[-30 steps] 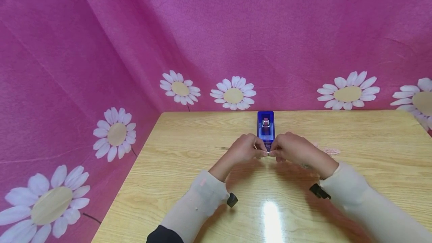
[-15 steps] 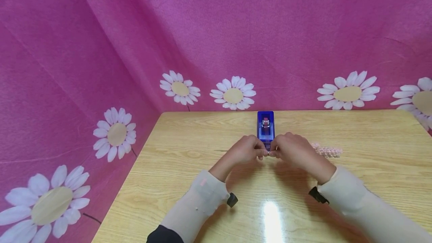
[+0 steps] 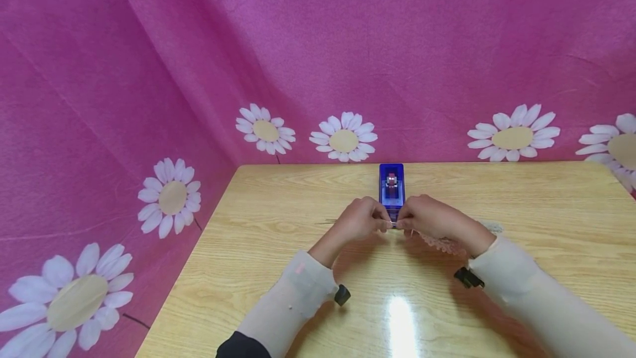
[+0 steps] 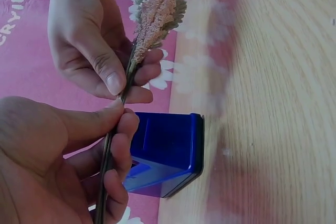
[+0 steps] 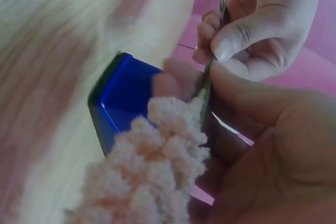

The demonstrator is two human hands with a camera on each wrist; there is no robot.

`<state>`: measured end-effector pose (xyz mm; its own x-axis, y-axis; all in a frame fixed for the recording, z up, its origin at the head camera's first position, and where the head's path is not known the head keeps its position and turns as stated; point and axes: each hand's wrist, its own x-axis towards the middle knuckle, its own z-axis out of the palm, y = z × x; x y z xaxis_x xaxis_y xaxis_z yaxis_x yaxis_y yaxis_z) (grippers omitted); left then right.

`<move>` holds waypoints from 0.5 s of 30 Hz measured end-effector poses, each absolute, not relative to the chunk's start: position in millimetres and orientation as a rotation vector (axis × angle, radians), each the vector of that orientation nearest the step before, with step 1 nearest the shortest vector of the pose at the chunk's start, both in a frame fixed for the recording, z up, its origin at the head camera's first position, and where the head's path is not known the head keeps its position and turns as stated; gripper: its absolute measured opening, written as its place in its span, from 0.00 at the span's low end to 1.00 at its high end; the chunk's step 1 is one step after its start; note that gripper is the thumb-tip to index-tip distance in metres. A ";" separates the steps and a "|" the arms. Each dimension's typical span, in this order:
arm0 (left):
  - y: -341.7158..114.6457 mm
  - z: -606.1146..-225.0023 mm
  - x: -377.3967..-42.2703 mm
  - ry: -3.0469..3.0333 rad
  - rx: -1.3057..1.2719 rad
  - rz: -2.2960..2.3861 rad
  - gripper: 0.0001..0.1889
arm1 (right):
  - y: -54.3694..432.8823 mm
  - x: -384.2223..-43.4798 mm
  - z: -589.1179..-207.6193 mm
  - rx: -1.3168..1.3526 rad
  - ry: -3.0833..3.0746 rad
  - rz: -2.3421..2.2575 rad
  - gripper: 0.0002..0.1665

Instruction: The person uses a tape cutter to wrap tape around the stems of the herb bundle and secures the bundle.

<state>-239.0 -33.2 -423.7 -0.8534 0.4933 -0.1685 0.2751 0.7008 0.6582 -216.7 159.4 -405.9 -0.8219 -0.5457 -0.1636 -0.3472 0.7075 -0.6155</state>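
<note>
In front of the blue tape dispenser [image 3: 391, 189], both hands hold one thin bundle of artificial flowers. My left hand [image 3: 360, 219] grips its dark stems [image 4: 106, 156], fingers curled round them. Right beside it, my right hand [image 3: 432, 217] pinches the same stems between thumb and fingers, just below the blossoms. A fluffy pink flower head [image 4: 157, 17] points out past the right hand. Behind that head a grey-green one [image 4: 181, 11] partly shows. At the pinch, a small pale spot shows between the fingertips; what it is I cannot tell.
The dispenser stands on a wooden table [image 3: 278, 198], close to the knuckles. A pink cloth [image 3: 397, 59] printed with white daisies hangs behind the table and on its left side. Dark wrist straps [image 3: 342, 294] stick out under the sleeves.
The flower bundle has turned about its stems: the pink head moved from behind the right wrist to its near side, the grey-green one to the far side. Both hands stay nearly in place.
</note>
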 end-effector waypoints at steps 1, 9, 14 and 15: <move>-33.6 -424.1 -239.1 2.574 0.600 0.929 0.07 | 159.9 -216.7 -407.3 -0.693 2.579 -0.856 0.11; -36.1 -427.6 -242.7 2.503 0.664 1.015 0.09 | 162.1 -212.1 -415.9 -0.614 2.680 -0.942 0.09; -34.8 -427.2 -243.2 2.479 0.661 0.988 0.12 | 159.7 -208.1 -418.4 -0.565 2.742 -0.929 0.08; -34.2 -427.1 -243.0 2.482 0.653 0.982 0.12 | 159.1 -207.9 -418.3 -0.564 2.749 -0.920 0.07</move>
